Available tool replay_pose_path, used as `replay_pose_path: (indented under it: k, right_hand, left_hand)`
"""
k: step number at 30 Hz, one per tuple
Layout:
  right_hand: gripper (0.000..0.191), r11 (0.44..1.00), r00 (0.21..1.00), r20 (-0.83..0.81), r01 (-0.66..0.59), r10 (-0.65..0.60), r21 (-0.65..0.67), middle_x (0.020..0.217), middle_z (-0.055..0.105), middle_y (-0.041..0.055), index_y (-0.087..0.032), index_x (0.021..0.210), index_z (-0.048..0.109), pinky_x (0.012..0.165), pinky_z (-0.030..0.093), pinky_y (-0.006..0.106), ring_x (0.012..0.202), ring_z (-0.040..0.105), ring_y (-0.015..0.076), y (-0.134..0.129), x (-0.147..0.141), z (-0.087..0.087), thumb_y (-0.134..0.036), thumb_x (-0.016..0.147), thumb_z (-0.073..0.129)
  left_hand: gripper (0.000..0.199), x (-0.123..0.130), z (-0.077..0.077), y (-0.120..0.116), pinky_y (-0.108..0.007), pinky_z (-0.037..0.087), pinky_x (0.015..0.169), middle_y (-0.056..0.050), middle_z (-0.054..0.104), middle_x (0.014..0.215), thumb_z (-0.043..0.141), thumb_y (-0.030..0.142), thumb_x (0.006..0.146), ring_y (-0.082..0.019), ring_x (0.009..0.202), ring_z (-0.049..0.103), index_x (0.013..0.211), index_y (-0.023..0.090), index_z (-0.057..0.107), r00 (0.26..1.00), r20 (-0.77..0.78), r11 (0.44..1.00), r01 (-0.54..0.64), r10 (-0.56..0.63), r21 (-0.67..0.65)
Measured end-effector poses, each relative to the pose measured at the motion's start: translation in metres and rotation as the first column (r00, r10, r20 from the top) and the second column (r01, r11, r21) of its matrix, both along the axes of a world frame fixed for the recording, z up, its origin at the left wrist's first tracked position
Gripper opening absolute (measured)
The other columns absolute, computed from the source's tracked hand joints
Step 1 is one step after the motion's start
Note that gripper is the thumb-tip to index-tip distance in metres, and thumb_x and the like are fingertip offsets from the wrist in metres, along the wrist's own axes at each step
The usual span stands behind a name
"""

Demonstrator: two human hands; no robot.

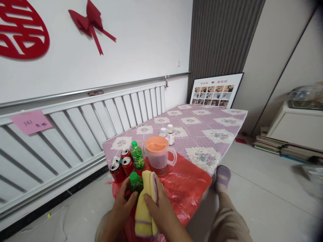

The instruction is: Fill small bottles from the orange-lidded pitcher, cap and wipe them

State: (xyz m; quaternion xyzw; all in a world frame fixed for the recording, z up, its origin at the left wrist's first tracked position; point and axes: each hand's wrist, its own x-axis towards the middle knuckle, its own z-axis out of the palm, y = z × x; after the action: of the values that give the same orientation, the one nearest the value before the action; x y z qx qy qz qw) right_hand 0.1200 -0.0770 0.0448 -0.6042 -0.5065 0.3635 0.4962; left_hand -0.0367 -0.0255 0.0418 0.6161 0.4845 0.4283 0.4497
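My left hand is wrapped around a green-capped plastic bottle at the near end of the table. In my right hand is a folded yellow cloth with purple edging, held against the bottle's right side. The cloth and my fingers hide most of that bottle. Just beyond stands a second green bottle, upright with its cap on. To its left several drink cans are grouped together. A clear pitcher with an orange lid, some liquid low inside, stands beyond the cloth.
Red plastic sheeting covers the near end of the table over a purple patterned tablecloth. Two small white-capped bottles stand behind the pitcher. A white radiator runs along the left wall. A photo board leans at the far end.
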Motion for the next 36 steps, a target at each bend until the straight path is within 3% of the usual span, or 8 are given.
replay_pose_path:
  k: [4, 10, 14, 25, 33, 36]
  right_hand:
    - [0.073, 0.999, 0.999, -0.028, 0.017, -0.016, 0.044, 0.157, 0.031, 0.0127, -0.014, 0.152, 0.026, 0.119, 0.024, 0.037, 0.145, 0.029, 0.0197, 0.002, -0.003, 0.004, -0.027, 0.084, 0.052]
    - [0.076, 0.99, 0.999, 0.042, -0.023, 0.029, -0.142, 0.155, 0.033, 0.0187, -0.006, 0.152, 0.024, 0.118, 0.024, 0.04, 0.143, 0.032, 0.0243, 0.01, 0.002, -0.031, -0.025, 0.084, 0.052]
    - [0.078, 0.978, 0.995, 0.063, -0.059, 0.073, -0.202, 0.153, 0.036, 0.0199, -0.006, 0.153, 0.021, 0.117, 0.025, 0.04, 0.143, 0.034, 0.0249, 0.01, 0.006, -0.04, -0.024, 0.084, 0.053]
    - [0.074, 1.0, 1.0, 0.026, 0.001, -0.001, 0.012, 0.159, 0.025, 0.0113, -0.017, 0.153, 0.023, 0.119, 0.023, 0.039, 0.145, 0.029, 0.0198, 0.0, -0.002, -0.001, -0.026, 0.085, 0.051]
    - [0.075, 0.992, 0.995, 0.095, -0.03, 0.042, -0.125, 0.155, 0.034, 0.0164, -0.008, 0.152, 0.024, 0.119, 0.021, 0.039, 0.146, 0.027, 0.0229, 0.009, 0.006, -0.039, -0.025, 0.085, 0.052]
    - [0.075, 0.989, 0.993, 0.101, -0.042, 0.056, -0.141, 0.153, 0.036, 0.0175, -0.007, 0.152, 0.024, 0.118, 0.023, 0.038, 0.144, 0.03, 0.0227, 0.009, 0.008, -0.044, -0.024, 0.085, 0.052]
  left_hand:
    - [0.059, 0.003, -0.009, 0.003, -0.044, 0.051, 0.099, -0.012, 0.058, 0.132, 0.062, 0.037, 0.08, -0.028, 0.116, 0.061, 0.133, 0.021, 0.044, 0.998, -0.02, 0.998, -0.051, 0.052, 0.042]
    - [0.056, 0.004, -0.017, 0.005, -0.047, 0.051, 0.096, -0.013, 0.056, 0.131, 0.063, 0.039, 0.08, -0.028, 0.114, 0.059, 0.129, 0.02, 0.044, 0.99, -0.071, 0.988, -0.112, 0.12, 0.106]
    - [0.054, 0.006, -0.013, 0.002, -0.047, 0.051, 0.094, -0.013, 0.058, 0.126, 0.064, 0.037, 0.079, -0.028, 0.112, 0.06, 0.126, 0.02, 0.045, 0.987, -0.089, 0.986, -0.121, 0.131, 0.116]
    - [0.063, 0.012, -0.009, -0.002, -0.05, 0.047, 0.102, -0.014, 0.062, 0.128, 0.064, 0.034, 0.077, -0.032, 0.119, 0.059, 0.136, 0.019, 0.047, 0.97, -0.141, 0.976, -0.179, 0.196, 0.125]
    - [0.057, 0.001, -0.008, -0.003, -0.047, 0.042, 0.109, -0.013, 0.055, 0.141, 0.055, 0.041, 0.085, -0.031, 0.13, 0.051, 0.137, 0.018, 0.05, 0.982, -0.152, 0.989, -0.092, 0.109, 0.116]
    - [0.059, -0.006, -0.005, -0.001, -0.046, 0.045, 0.106, -0.013, 0.056, 0.14, 0.056, 0.04, 0.083, -0.031, 0.123, 0.057, 0.137, 0.018, 0.05, 0.989, -0.137, 0.998, -0.042, 0.049, 0.048]
